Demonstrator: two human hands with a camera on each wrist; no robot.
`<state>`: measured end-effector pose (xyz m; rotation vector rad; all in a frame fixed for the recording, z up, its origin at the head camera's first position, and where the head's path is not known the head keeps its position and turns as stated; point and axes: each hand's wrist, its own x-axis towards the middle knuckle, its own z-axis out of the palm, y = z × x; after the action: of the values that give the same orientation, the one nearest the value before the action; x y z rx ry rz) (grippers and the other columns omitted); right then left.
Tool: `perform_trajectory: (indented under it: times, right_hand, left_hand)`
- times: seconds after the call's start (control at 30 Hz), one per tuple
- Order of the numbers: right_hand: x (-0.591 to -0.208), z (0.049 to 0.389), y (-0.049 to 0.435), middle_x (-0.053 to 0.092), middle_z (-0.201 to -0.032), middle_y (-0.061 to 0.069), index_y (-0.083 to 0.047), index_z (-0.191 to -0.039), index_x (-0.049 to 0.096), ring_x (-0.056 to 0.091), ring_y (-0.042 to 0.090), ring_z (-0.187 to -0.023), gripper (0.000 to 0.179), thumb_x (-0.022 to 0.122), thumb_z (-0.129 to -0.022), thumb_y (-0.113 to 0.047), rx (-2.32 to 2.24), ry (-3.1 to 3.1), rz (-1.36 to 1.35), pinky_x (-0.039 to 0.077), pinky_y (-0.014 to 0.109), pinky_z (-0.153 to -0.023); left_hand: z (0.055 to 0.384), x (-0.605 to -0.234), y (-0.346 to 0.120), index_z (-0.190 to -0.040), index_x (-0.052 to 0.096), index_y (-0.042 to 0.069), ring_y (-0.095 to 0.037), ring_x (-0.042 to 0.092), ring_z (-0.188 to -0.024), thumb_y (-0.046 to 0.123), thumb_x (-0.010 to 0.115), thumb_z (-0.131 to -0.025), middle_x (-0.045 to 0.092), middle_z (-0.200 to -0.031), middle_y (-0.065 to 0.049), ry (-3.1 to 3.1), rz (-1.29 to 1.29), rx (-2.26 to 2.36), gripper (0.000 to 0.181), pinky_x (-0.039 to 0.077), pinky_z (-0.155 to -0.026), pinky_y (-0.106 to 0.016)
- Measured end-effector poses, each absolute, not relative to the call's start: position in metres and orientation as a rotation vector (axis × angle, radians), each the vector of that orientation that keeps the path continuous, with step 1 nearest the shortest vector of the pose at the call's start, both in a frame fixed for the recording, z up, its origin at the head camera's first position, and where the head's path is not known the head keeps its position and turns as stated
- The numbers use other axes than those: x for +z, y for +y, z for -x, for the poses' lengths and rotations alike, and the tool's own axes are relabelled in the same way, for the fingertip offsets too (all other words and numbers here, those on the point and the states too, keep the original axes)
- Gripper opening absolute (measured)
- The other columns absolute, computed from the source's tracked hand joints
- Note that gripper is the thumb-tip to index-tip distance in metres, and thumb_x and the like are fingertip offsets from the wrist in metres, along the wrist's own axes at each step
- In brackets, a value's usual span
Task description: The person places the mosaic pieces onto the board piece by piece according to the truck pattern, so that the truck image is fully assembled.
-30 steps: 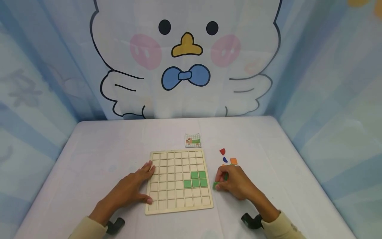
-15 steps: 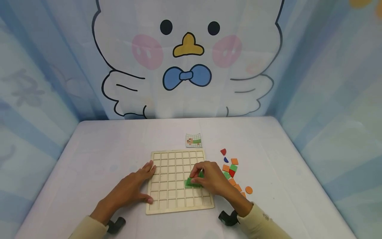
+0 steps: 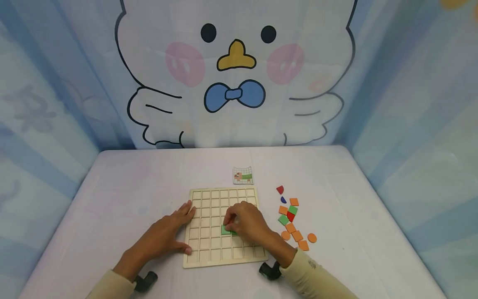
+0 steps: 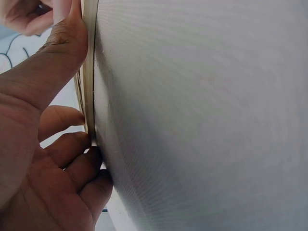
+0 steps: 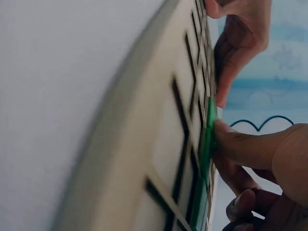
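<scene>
A pale wooden grid board [image 3: 203, 245] lies on the table. My left hand [image 3: 164, 234] rests along its left side; in the left wrist view the thumb and fingertips touch the board's edge [image 4: 89, 62]. Over the middle of the board, my right hand [image 3: 246, 224] pinches a green square tile [image 3: 225, 229] at one of the cells. The right wrist view shows the thumb and a finger on that green tile [image 5: 212, 113], which lies almost flush with the grid. More green tiles sit to its right, mostly hidden under the right hand.
Right of the board lie loose pieces: orange squares [image 3: 297, 236], orange rounds [image 3: 312, 238], green squares [image 3: 283, 219], red pieces [image 3: 280, 189] and a blue piece [image 3: 283, 199]. A small pattern card [image 3: 243, 176] lies behind the board. Printed curtains surround the white table [image 3: 149, 174].
My right hand has carried a green tile from beside the board's right edge leftward to a cell left of the row of green tiles. The left hand stays at the board's edge.
</scene>
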<state>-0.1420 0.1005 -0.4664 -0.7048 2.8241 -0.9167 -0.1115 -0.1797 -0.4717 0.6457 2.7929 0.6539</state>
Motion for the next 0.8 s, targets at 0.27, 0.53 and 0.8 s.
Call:
perform_trajectory:
  times: [0.27,0.53,0.8]
  right_hand:
    - [-0.467,0.14,0.101,0.068,-0.077,-0.017,-0.025,-0.082,0.078,0.054,0.006,-0.082,0.014,0.088,-0.088,-0.018,-0.843,2.822,0.747,0.046,0.026,-0.077]
    - [-0.462,0.143,0.127,0.07,-0.084,-0.013,-0.021,-0.094,0.081,0.061,0.013,-0.093,0.012,0.089,-0.087,-0.016,-0.993,2.835,0.622,0.049,0.033,-0.085]
    - [-0.455,0.148,0.184,0.072,-0.092,-0.008,-0.022,-0.097,0.081,0.06,0.015,-0.095,0.022,0.091,-0.083,-0.01,-0.983,2.895,0.34,0.049,0.035,-0.088]
  left_hand:
    - [0.111,-0.471,-0.18,-0.164,0.038,0.005,-0.045,0.039,-0.156,0.051,0.093,-0.069,0.027,-0.175,-0.018,2.797,-0.634,0.648,0.118,0.044,-0.115,-0.068]
    - [0.112,-0.471,-0.179,-0.164,0.038,0.005,-0.044,0.037,-0.157,0.049,0.093,-0.069,0.026,-0.175,-0.017,2.787,-0.625,0.651,0.119,0.042,-0.116,-0.068]
    - [0.111,-0.471,-0.177,-0.164,0.038,0.006,-0.043,0.037,-0.157,0.049,0.094,-0.068,0.026,-0.175,-0.017,2.79,-0.615,0.636,0.119,0.043,-0.117,-0.068]
